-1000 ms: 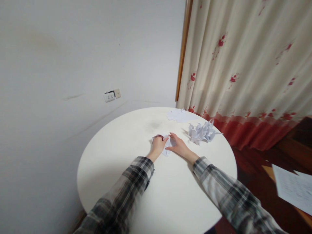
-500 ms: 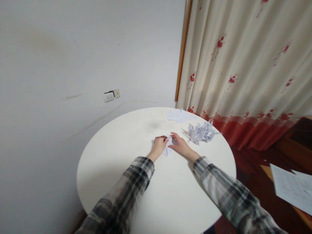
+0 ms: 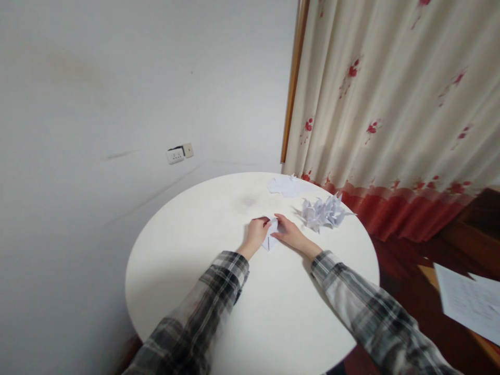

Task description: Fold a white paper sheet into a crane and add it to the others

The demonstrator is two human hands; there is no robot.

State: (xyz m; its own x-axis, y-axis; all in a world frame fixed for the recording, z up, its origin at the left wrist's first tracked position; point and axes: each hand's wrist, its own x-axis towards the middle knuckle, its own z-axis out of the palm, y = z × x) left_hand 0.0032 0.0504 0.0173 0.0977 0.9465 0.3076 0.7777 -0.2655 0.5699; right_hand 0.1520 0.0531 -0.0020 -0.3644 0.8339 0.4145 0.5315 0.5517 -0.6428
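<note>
A small folded piece of white paper (image 3: 271,237) lies on the round white table (image 3: 195,250), pinned between both hands. My left hand (image 3: 257,233) is curled, its fingers closed on the paper's left part. My right hand (image 3: 288,232) presses on the paper's right part with fingers bent. Both arms wear plaid sleeves.
A pile of folded white paper figures (image 3: 322,212) sits just right of my hands. Flat white sheets (image 3: 287,185) lie at the table's far edge. A flowered curtain (image 3: 390,114) hangs at the right; a wall socket (image 3: 178,152) is behind. Printed sheets (image 3: 469,302) rest lower right.
My hands have drawn closer together over the paper, and less of it shows at the left. The paper has been folded smaller between them.
</note>
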